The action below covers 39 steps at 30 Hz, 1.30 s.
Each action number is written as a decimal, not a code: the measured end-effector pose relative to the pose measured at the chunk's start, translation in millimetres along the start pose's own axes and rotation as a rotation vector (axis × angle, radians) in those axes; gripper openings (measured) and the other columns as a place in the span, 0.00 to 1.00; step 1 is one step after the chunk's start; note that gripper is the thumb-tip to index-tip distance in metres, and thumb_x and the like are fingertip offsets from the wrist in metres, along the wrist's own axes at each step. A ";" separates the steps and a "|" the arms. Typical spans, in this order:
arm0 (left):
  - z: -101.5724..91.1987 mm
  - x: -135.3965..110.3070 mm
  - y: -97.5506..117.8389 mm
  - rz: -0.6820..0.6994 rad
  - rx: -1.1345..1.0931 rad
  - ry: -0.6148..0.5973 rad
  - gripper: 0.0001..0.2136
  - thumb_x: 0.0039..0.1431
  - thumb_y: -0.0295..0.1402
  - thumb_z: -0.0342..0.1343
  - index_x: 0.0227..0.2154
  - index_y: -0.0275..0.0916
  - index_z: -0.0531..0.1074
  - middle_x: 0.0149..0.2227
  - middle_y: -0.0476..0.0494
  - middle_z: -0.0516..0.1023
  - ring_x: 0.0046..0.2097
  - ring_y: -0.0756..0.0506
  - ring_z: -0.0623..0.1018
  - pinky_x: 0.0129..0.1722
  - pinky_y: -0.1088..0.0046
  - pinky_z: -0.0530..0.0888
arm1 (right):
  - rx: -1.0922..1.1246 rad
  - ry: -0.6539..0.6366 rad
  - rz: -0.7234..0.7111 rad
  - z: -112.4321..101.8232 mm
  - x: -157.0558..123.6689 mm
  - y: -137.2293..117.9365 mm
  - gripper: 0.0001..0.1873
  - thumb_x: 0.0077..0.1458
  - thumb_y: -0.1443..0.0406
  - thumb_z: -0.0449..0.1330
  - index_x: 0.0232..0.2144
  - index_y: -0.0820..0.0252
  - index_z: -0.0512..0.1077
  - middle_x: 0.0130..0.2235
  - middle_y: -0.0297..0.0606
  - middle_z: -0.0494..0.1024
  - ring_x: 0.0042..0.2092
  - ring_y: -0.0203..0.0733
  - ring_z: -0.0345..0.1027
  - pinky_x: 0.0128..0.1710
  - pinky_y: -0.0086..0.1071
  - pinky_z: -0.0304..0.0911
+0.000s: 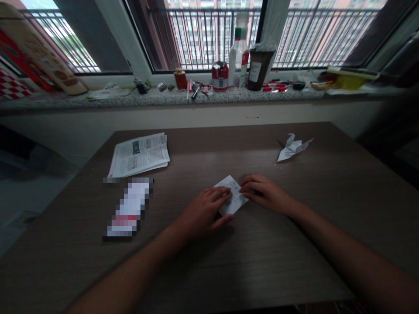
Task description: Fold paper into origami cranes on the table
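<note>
A small folded square of printed paper [235, 201] lies on the table, turned with one corner away from me. My left hand [207, 210] rests over its left side, fingers stretched across the sheet and thumb apart along the near edge. At the paper's right corner, my right hand [266, 192] has its fingers bent and its fingertips closed on the edge. An origami paper crane [292, 149], made of the same kind of printed paper, stands farther back on the right.
A stack of printed sheets [140, 155] lies at the back left, with a pixelated phone-like object [129, 209] nearer me. Along the granite windowsill [157, 99] stand a red can [220, 76], a clear bottle [238, 61], a dark drink cup [259, 67] and small tools.
</note>
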<state>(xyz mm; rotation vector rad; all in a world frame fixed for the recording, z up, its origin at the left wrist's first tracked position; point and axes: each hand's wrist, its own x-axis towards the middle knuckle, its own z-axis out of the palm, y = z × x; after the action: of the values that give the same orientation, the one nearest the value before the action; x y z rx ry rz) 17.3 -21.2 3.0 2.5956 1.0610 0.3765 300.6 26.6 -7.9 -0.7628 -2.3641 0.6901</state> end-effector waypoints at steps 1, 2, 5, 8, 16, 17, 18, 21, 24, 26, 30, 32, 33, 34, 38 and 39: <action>-0.9 0.2 0.7 0.014 -0.010 -0.017 0.27 0.71 0.46 0.56 0.67 0.42 0.63 0.69 0.36 0.66 0.68 0.35 0.67 0.67 0.50 0.66 | 0.013 -0.001 0.005 0.3 0.3 0.0 0.07 0.69 0.64 0.60 0.47 0.53 0.77 0.49 0.42 0.77 0.52 0.46 0.72 0.53 0.44 0.69; -2.2 0.4 1.4 0.029 -0.024 -0.038 0.26 0.71 0.45 0.56 0.67 0.41 0.63 0.69 0.37 0.66 0.69 0.35 0.66 0.68 0.50 0.65 | 0.024 -0.002 0.012 0.6 0.5 0.0 0.07 0.69 0.64 0.59 0.46 0.53 0.76 0.48 0.41 0.77 0.52 0.46 0.72 0.53 0.43 0.69; -6.1 0.0 2.7 0.068 -0.051 -0.094 0.23 0.72 0.44 0.55 0.65 0.41 0.65 0.71 0.38 0.62 0.71 0.37 0.63 0.70 0.52 0.63 | 0.032 -0.001 0.058 2.0 0.7 -0.1 0.06 0.70 0.63 0.59 0.44 0.54 0.75 0.45 0.40 0.78 0.48 0.44 0.73 0.48 0.40 0.70; -7.4 -1.1 3.9 0.085 -0.036 -0.104 0.23 0.72 0.44 0.55 0.65 0.42 0.66 0.72 0.38 0.60 0.72 0.36 0.61 0.70 0.52 0.63 | -0.004 0.034 0.112 3.6 0.8 -0.6 0.05 0.69 0.62 0.59 0.42 0.56 0.75 0.41 0.39 0.77 0.43 0.43 0.73 0.44 0.37 0.68; -8.8 -2.8 9.4 0.151 -0.027 -0.143 0.22 0.72 0.46 0.55 0.65 0.48 0.68 0.73 0.37 0.57 0.72 0.32 0.60 0.68 0.47 0.64 | -0.063 0.074 0.181 3.7 3.2 -1.0 0.04 0.68 0.63 0.59 0.42 0.56 0.74 0.40 0.38 0.76 0.41 0.43 0.71 0.41 0.37 0.66; -10.0 -3.2 10.1 0.161 -0.023 -0.152 0.22 0.71 0.46 0.56 0.64 0.48 0.69 0.74 0.37 0.55 0.73 0.31 0.58 0.68 0.46 0.63 | -0.061 0.073 0.178 3.9 3.5 -1.0 0.04 0.68 0.63 0.59 0.41 0.56 0.74 0.40 0.39 0.76 0.41 0.43 0.71 0.41 0.37 0.66; -11.1 -3.6 11.0 0.168 -0.019 -0.153 0.21 0.70 0.46 0.57 0.63 0.49 0.70 0.74 0.37 0.53 0.73 0.30 0.57 0.68 0.45 0.63 | -0.059 0.072 0.176 4.2 3.7 -1.0 0.04 0.68 0.63 0.59 0.41 0.55 0.74 0.40 0.39 0.76 0.42 0.44 0.71 0.42 0.37 0.66; -13.5 -4.5 13.9 0.181 -0.010 -0.139 0.22 0.69 0.44 0.60 0.63 0.49 0.70 0.73 0.38 0.58 0.71 0.31 0.61 0.68 0.45 0.64 | -0.070 0.075 0.185 5.6 4.5 -1.6 0.03 0.67 0.63 0.60 0.40 0.55 0.73 0.40 0.39 0.76 0.42 0.45 0.70 0.42 0.38 0.66; -14.6 -5.5 16.7 0.212 -0.022 -0.143 0.21 0.69 0.43 0.60 0.62 0.48 0.71 0.68 0.38 0.66 0.68 0.33 0.67 0.66 0.48 0.67 | -0.095 0.083 0.205 7.3 5.6 -2.6 0.02 0.67 0.64 0.60 0.40 0.56 0.73 0.40 0.39 0.75 0.41 0.44 0.70 0.41 0.37 0.65; -15.5 -6.5 18.3 0.230 -0.022 -0.145 0.20 0.68 0.44 0.61 0.60 0.48 0.72 0.68 0.38 0.66 0.67 0.33 0.67 0.66 0.49 0.67 | -0.105 0.091 0.211 8.5 6.3 -3.4 0.02 0.67 0.64 0.60 0.39 0.56 0.72 0.39 0.39 0.74 0.41 0.44 0.69 0.41 0.37 0.65; -18.4 -8.3 21.0 0.231 0.003 -0.149 0.21 0.67 0.45 0.62 0.60 0.50 0.72 0.69 0.38 0.64 0.68 0.31 0.67 0.66 0.46 0.66 | -0.121 0.108 0.219 12.0 7.9 -4.5 0.01 0.66 0.66 0.61 0.38 0.56 0.71 0.39 0.38 0.74 0.41 0.44 0.69 0.41 0.37 0.64; -19.6 -8.6 21.6 0.223 -0.004 -0.148 0.20 0.67 0.43 0.62 0.60 0.50 0.72 0.68 0.39 0.66 0.67 0.32 0.68 0.65 0.47 0.68 | -0.125 0.120 0.229 14.2 8.9 -5.2 0.01 0.66 0.66 0.61 0.39 0.56 0.71 0.39 0.38 0.73 0.41 0.44 0.69 0.41 0.37 0.64; -19.8 -8.8 21.7 0.220 -0.012 -0.143 0.20 0.67 0.43 0.62 0.60 0.51 0.73 0.68 0.39 0.66 0.66 0.32 0.69 0.64 0.47 0.69 | -0.128 0.126 0.233 15.4 9.5 -5.7 0.01 0.66 0.66 0.61 0.38 0.56 0.71 0.39 0.38 0.73 0.41 0.44 0.69 0.41 0.37 0.63; -19.8 -8.9 21.6 0.219 -0.020 -0.138 0.20 0.67 0.43 0.63 0.60 0.51 0.73 0.68 0.39 0.66 0.66 0.32 0.69 0.64 0.47 0.69 | -0.133 0.132 0.238 16.6 10.2 -6.3 0.01 0.66 0.66 0.61 0.38 0.56 0.71 0.38 0.38 0.73 0.41 0.44 0.68 0.41 0.37 0.63; -17.9 -9.7 20.2 0.225 -0.032 -0.134 0.20 0.67 0.42 0.62 0.61 0.50 0.73 0.68 0.39 0.65 0.66 0.31 0.69 0.64 0.47 0.69 | -0.183 0.151 0.244 21.9 12.5 -8.0 0.04 0.67 0.67 0.59 0.36 0.56 0.70 0.37 0.38 0.72 0.41 0.45 0.68 0.40 0.37 0.62; -17.3 -9.8 19.9 0.225 -0.030 -0.134 0.20 0.68 0.42 0.62 0.61 0.50 0.73 0.68 0.39 0.65 0.66 0.31 0.69 0.64 0.47 0.69 | -0.194 0.156 0.246 23.3 12.8 -8.0 0.04 0.67 0.67 0.59 0.36 0.56 0.69 0.37 0.38 0.72 0.41 0.45 0.67 0.40 0.37 0.62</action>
<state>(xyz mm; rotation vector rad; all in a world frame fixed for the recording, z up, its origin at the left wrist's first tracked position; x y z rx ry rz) 16.9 -38.5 25.3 2.6779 0.7159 0.2629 274.1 22.4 -15.3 -1.1626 -2.2376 0.4820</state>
